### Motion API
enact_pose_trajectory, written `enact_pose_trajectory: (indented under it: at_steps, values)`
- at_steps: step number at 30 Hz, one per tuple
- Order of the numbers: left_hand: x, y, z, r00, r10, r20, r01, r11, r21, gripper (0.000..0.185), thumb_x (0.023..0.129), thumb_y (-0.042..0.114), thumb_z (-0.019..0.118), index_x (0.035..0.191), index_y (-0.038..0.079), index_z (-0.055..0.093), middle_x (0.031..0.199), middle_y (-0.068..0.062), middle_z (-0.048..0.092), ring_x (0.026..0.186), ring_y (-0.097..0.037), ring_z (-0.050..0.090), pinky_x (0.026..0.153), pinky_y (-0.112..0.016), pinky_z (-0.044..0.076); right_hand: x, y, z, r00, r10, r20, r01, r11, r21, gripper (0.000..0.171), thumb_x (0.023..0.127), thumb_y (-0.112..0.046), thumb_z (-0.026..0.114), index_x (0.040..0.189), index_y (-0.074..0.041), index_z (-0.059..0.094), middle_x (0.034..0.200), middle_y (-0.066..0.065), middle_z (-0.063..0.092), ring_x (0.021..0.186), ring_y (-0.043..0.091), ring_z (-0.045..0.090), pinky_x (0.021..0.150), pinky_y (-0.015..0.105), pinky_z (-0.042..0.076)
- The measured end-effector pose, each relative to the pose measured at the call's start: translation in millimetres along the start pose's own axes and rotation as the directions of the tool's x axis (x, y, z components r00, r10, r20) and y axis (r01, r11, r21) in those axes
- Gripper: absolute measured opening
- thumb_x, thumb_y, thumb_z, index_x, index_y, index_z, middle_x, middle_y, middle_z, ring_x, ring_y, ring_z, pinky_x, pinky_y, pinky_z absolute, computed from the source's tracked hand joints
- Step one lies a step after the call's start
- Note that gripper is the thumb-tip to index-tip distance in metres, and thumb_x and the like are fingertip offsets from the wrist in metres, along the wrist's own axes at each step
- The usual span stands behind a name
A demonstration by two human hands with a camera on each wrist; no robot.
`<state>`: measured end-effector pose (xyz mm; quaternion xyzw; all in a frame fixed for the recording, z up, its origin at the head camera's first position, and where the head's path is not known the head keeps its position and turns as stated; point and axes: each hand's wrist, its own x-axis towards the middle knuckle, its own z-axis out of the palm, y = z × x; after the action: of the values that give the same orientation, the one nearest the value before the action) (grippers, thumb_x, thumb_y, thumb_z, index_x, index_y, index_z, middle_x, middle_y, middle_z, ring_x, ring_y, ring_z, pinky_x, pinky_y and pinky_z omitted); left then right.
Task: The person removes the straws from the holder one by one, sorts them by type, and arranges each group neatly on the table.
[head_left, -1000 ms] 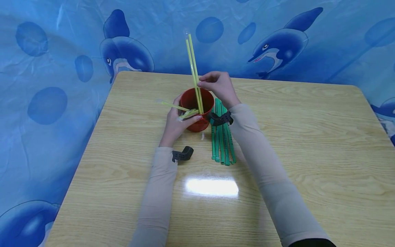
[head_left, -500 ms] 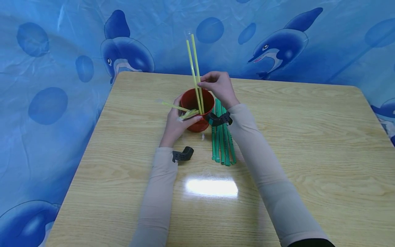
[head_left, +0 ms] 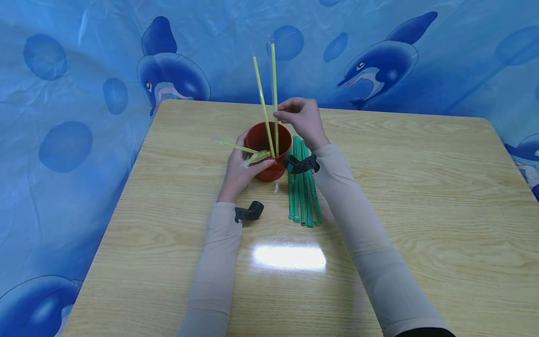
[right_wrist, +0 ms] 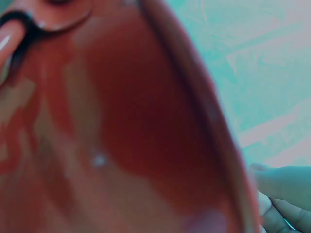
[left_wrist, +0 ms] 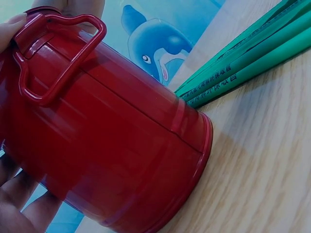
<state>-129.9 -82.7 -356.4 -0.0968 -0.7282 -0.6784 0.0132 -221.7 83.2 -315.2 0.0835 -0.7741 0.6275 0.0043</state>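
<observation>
My left hand (head_left: 239,173) grips a glossy red metal bucket (head_left: 269,175), its thumb at the near rim and fingers round the left side. In the left wrist view the bucket (left_wrist: 116,141) shows a wire loop on its wall. Two yellow straws in clear wrappers stand up from the bucket. My right hand (head_left: 301,116) pinches the right-hand straw (head_left: 274,75) above the far rim; the other straw (head_left: 260,84) leans left. More yellow straws (head_left: 258,156) lie across the rim by the left thumb, one poking out to the left. The right wrist view is mostly filled by the blurred bucket (right_wrist: 141,111).
A row of green wrapped straws (head_left: 305,201) with printed text lies on the wooden table (head_left: 421,210), just right of the bucket. Behind the table's far edge hangs a blue curtain (head_left: 236,56) with dolphins. Black wrist mounts (head_left: 249,212) jut from both sleeves.
My right hand has moved slightly right with its straw, which now stands nearly vertical and farther from the other upright straw. The left hand and bucket keep their place.
</observation>
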Motion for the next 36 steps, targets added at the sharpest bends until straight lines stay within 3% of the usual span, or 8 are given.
enact_pose_trajectory:
  at_steps: [6, 14, 20, 25, 36]
  values:
    - [0.0, 0.7, 0.7, 1.000, -0.001, 0.002, 0.001, 1.000, -0.001, 0.079, 0.080, 0.006, 0.073, 0.145, 0.004, 0.028, 0.142, -0.013, 0.042, 0.131, -0.022, 0.038, 0.103, -0.035, 0.039, -1.5, 0.9, -4.0, 1.000, -0.017, -0.021, 0.018, 1.000, 0.020, 0.016, 0.086, -0.006, 0.068, 0.096, 0.006, 0.068, 0.087, 0.008, 0.067, 0.081, 0.022, 0.062, 0.082, 0.040, 0.053]
    - [0.1, 0.8, 0.8, 1.000, 0.000, 0.002, 0.000, 1.000, -0.022, 0.079, 0.079, 0.004, 0.073, 0.145, 0.003, 0.029, 0.142, -0.014, 0.042, 0.131, -0.023, 0.038, 0.104, -0.035, 0.038, -2.9, 0.2, -8.7, 0.998, -0.048, -0.042, 0.050, 0.997, 0.050, 0.016, 0.086, -0.006, 0.068, 0.096, 0.007, 0.068, 0.084, 0.007, 0.066, 0.082, 0.027, 0.062, 0.081, 0.036, 0.053]
    - [3.6, -11.6, 0.2, 1.000, -0.004, -0.002, 0.004, 0.999, -0.033, 0.079, 0.079, 0.008, 0.075, 0.145, 0.008, 0.030, 0.140, -0.009, 0.044, 0.128, -0.020, 0.041, 0.103, -0.034, 0.040, -3.3, -2.9, -11.4, 0.997, -0.060, -0.057, 0.063, 0.996, 0.056, 0.015, 0.086, -0.006, 0.068, 0.094, 0.006, 0.068, 0.082, 0.006, 0.066, 0.079, 0.021, 0.063, 0.081, 0.037, 0.053]
    - [-0.2, 1.3, 0.4, 1.000, -0.015, 0.005, 0.015, 0.999, -0.043, 0.078, 0.079, 0.003, 0.072, 0.144, 0.002, 0.029, 0.141, -0.016, 0.041, 0.130, -0.028, 0.039, 0.103, -0.037, 0.040, -5.2, -6.7, -13.3, 0.997, -0.057, -0.061, 0.061, 0.996, 0.066, 0.016, 0.085, -0.006, 0.069, 0.095, 0.007, 0.068, 0.082, 0.006, 0.066, 0.081, 0.023, 0.063, 0.080, 0.034, 0.054]
    - [0.1, 4.6, 1.8, 1.000, 0.002, 0.001, -0.002, 1.000, -0.025, 0.078, 0.079, 0.003, 0.072, 0.144, 0.001, 0.028, 0.141, -0.019, 0.041, 0.130, -0.032, 0.037, 0.104, -0.038, 0.039, -9.4, -15.5, -19.2, 0.992, -0.097, -0.077, 0.105, 0.989, 0.105, 0.012, 0.085, -0.004, 0.069, 0.093, 0.005, 0.069, 0.082, 0.007, 0.067, 0.080, 0.024, 0.063, 0.080, 0.036, 0.054]
